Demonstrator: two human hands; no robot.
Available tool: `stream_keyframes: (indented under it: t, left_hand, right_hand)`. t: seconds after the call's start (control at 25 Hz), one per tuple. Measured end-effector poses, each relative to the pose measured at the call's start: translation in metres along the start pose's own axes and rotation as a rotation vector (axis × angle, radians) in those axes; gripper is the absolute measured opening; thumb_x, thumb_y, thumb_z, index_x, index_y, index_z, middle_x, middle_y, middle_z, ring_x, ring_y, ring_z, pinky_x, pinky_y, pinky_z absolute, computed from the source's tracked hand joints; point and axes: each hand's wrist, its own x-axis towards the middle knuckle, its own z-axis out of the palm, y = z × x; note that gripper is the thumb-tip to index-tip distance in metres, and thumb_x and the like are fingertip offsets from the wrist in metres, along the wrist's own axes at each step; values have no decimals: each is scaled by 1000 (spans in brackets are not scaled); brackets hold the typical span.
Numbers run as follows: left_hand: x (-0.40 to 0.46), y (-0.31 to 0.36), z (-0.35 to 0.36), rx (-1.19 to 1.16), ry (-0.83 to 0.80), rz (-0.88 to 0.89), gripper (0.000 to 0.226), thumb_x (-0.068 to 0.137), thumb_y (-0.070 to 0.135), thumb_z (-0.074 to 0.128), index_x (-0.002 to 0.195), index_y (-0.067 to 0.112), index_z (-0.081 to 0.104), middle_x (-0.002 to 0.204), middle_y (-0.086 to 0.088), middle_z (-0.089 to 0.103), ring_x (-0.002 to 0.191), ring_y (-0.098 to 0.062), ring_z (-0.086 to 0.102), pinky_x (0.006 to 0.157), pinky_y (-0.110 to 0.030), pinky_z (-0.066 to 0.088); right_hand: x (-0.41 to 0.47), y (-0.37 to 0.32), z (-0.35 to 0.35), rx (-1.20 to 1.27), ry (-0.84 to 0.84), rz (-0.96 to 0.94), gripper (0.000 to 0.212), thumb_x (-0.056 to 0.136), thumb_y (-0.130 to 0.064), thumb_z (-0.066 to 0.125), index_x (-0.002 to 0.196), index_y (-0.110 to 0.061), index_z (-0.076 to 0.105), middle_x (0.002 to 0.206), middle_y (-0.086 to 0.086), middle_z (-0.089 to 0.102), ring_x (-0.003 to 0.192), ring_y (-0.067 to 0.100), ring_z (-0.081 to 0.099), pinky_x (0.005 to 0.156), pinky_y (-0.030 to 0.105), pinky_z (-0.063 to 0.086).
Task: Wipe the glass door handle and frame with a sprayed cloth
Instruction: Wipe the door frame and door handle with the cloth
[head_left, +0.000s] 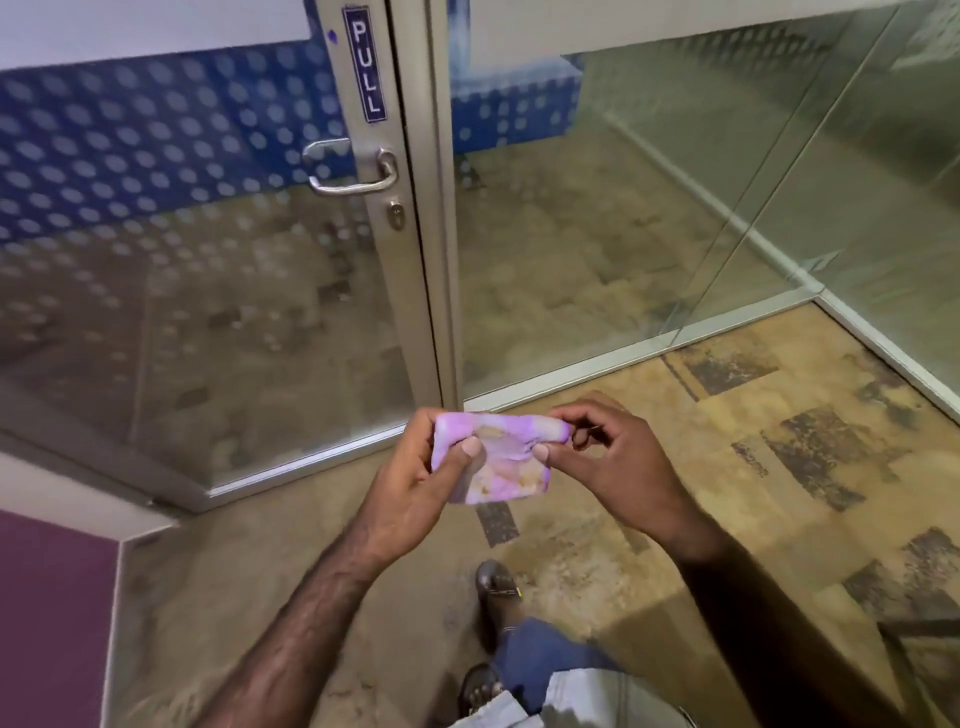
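Note:
A small folded purple cloth (498, 460) with pale stains is stretched between both hands, low in the middle of the view. My left hand (415, 483) pinches its left edge and my right hand (613, 457) pinches its right edge. Above and to the left stands the glass door, with a silver lever handle (358, 179) and a keyhole (396, 214) on the grey metal frame (410, 260). A blue PULL sign (365, 65) is stuck on the frame above the handle. Both hands are well below the handle and apart from the door.
Glass panels (649, 218) with metal floor rails run to the right of the door. A blue dotted film (156, 140) covers the door's upper glass. A purple wall (52, 613) is at the lower left. My shoes (493, 587) stand on patterned beige carpet (779, 467).

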Motion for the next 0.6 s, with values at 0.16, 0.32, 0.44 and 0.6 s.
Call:
stream_keyframes:
  t: [0.16, 0.32, 0.44, 0.6]
  left_hand:
    - [33, 8, -17, -219, 108, -12, 18, 105, 34, 66, 120, 23, 69, 116, -17, 77, 100, -22, 73, 87, -43, 62]
    - [77, 11, -30, -318, 211, -110, 22, 109, 20, 63, 128, 10, 67, 123, -19, 78, 106, -29, 76, 87, -40, 65]
    - [116, 13, -39, -304, 322, -165, 22, 108, 22, 64, 126, 11, 69, 121, -14, 80, 104, -27, 77, 88, -43, 64]
    - [168, 20, -45, -276, 461, -159, 21, 106, 22, 68, 122, 8, 64, 117, -14, 79, 100, -26, 74, 81, -34, 63]
  right_hand:
    - [56, -4, 14, 249, -69, 23, 22, 88, -13, 90, 107, -16, 79, 127, -2, 79, 115, 15, 76, 98, 26, 60]
    - [116, -11, 32, 483, -112, 102, 25, 89, -11, 85, 109, -8, 71, 99, 3, 84, 88, 12, 78, 80, 23, 63]
    - [168, -14, 42, 465, -55, 115, 27, 90, -6, 85, 113, -8, 71, 96, 1, 85, 84, 11, 79, 76, 25, 65]
    - [221, -22, 48, 116, 121, -6, 45, 87, -17, 93, 126, -23, 71, 112, -9, 79, 98, 6, 75, 83, 21, 62]
